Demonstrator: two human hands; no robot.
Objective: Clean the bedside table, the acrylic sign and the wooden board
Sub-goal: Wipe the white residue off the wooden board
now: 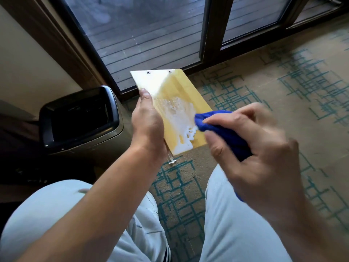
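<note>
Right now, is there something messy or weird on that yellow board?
Yes. White foam is smeared over the middle and lower part of the wooden board, with streaks near its bottom edge. It looks like cleaner, not damage: the right hand presses a blue cloth against it while the left hand holds the board.

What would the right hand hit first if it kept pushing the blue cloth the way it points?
Probably the white foam on the wooden board: the right hand aims its cloth up and left across the board, toward the left hand gripping the far edge. Depth is unclear.
</note>
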